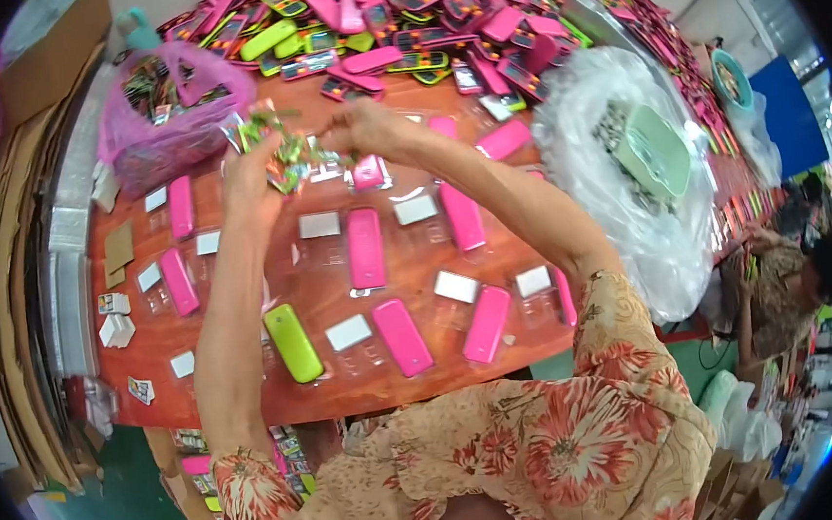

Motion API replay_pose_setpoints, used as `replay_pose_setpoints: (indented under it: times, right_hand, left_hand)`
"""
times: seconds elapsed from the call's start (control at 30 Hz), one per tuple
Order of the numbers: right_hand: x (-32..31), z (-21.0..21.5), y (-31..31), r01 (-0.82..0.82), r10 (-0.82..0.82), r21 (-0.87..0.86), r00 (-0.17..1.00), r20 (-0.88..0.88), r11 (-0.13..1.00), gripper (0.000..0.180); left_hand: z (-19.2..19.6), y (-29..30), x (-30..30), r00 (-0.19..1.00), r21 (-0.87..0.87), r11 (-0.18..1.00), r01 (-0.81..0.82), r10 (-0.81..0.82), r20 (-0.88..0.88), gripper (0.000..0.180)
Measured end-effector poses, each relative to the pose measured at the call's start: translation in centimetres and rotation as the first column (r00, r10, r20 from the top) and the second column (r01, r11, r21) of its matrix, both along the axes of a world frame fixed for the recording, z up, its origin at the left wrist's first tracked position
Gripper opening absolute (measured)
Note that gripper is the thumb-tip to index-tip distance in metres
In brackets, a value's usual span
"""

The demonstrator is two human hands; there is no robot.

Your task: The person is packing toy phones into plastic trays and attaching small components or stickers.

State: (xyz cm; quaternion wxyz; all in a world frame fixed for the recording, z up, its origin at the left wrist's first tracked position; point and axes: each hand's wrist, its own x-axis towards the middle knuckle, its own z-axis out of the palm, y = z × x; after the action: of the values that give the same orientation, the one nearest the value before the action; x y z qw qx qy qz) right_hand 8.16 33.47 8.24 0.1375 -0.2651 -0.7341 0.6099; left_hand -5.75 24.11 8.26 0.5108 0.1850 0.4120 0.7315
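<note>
My left hand point(251, 180) is closed around a bunch of small green, red and white printed pieces point(288, 158), perhaps packets; their exact kind is blurred. My right hand point(367, 132) is at the right side of this bunch, fingers drawn together; what they hold is too blurred to make out. Below both hands, pink toy phones point(365, 248) and one lime-green toy phone point(294, 343) lie face down in clear plastic trays point(323, 253). Beside several of them sits a small white card or box point(416, 209).
A pink plastic bag point(168, 148) of small printed pieces stands at the left. Toy phones point(417, 25) are heaped along the far side. To the right, clear plastic sheeting point(573, 150) surrounds a pale green basket point(657, 151). Another person point(779, 280) sits at far right.
</note>
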Motion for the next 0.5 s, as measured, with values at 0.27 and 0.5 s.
replay_pose_setpoints:
  times: [0.27, 0.5]
  right_hand:
    - [17.0, -1.9, 2.0, 0.276, -0.275, 0.438, 0.959, -0.067, 0.856, 0.010]
    - [18.9, -5.2, 6.9, 0.378, -0.581, 0.882, 0.799, -0.156, 0.282, 0.012]
  left_hand:
    - [-3.0, -3.0, 8.9, 0.887, -0.199, 0.919, 0.340, -0.243, 0.393, 0.024]
    - [-2.9, -3.6, 13.1, 0.832, -0.150, 0.874, 0.462, -0.368, 0.415, 0.025]
